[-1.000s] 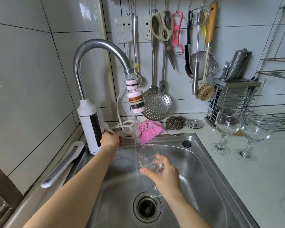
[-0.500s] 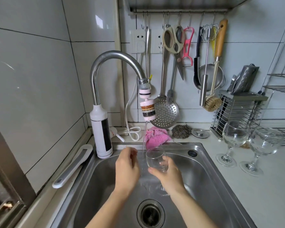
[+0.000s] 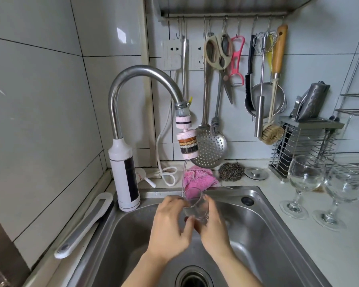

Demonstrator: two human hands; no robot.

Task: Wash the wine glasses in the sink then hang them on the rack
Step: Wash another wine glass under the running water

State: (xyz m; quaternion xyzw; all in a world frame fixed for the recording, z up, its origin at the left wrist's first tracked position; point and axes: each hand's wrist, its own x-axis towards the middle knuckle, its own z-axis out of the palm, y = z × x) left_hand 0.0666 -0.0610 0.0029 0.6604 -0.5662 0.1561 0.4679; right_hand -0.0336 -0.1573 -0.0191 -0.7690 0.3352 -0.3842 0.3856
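Head view. Over the sink (image 3: 267,214), the person holds one wine glass (image 3: 195,206) with both hands. The right hand (image 3: 214,228) is on the right side of the bowl with its fingers curled round it. The left hand (image 3: 170,226) is on the left side: its fingers reach up to the rim and its thumb lies under the bowl, so it also grips the glass, though this hand is a little blurred. The glass is tilted, with its mouth up and toward the back of the sink. Its stem and foot are hidden behind the hands.

The faucet (image 3: 145,75) stands at the back left corner of the sink and bends over it. A thin stream of water (image 3: 183,177) falls from the filter (image 3: 187,143) at its end and meets the rim of the glass. The drain (image 3: 193,278) is at the near end of the sink, below the wrists.

To the right of the sink, on the counter, a second glass (image 3: 305,179) and a third glass (image 3: 346,187) stand upright, just beside each other. Behind the sink lie a pink cloth (image 3: 197,179), a steel scourer (image 3: 230,171) and a round metal plug (image 3: 256,173). A knife block (image 3: 305,146) stands behind the two glasses. Above the sink a rail (image 3: 224,14) on the wall carries hooks with scissors (image 3: 218,52) and a skimmer (image 3: 211,148).
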